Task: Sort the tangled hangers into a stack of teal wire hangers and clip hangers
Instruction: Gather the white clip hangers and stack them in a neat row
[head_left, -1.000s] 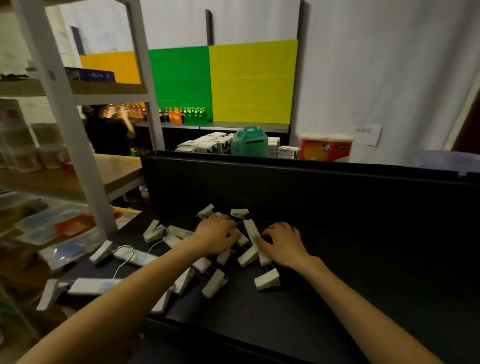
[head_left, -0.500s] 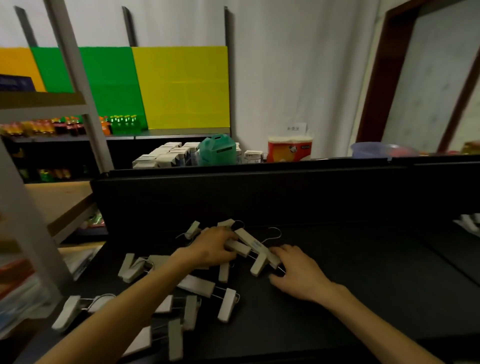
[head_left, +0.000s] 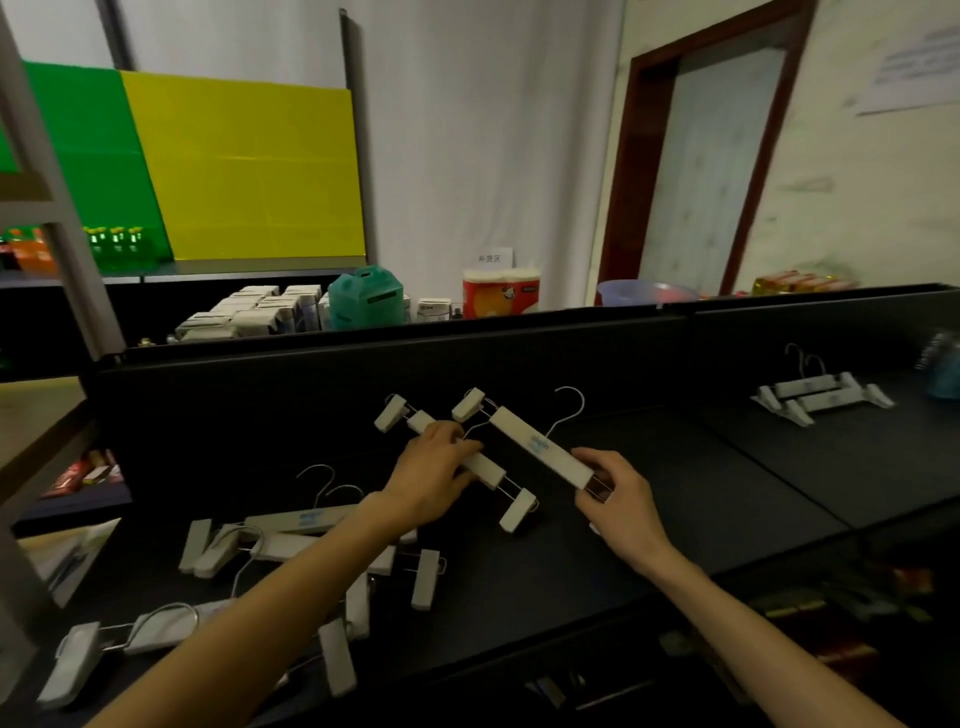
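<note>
the left hand (head_left: 434, 467) grips the bar of one white clip hanger (head_left: 470, 462), fingers curled over it, while the right hand (head_left: 618, 496) pinches the near end of a second clip hanger (head_left: 543, 447) that crosses it, hook pointing toward 1 o'clock. both hangers sit on the black counter (head_left: 649, 525) near its centre. the tangled heap (head_left: 291, 545) of remaining clip hangers lies at 8 o'clock from the hands, and a small sorted stack (head_left: 821, 397) rests well apart at 2 o'clock. no teal wire hangers are visible here.

the step looks like parting the two crossed hangers. to do it well, the left hand should pin its hanger flat while the right slides the other out along its own length, watching that the wire hook and end clips don't snag. then carry it toward 2 o'clock and lay it parallel on the stack.
</note>
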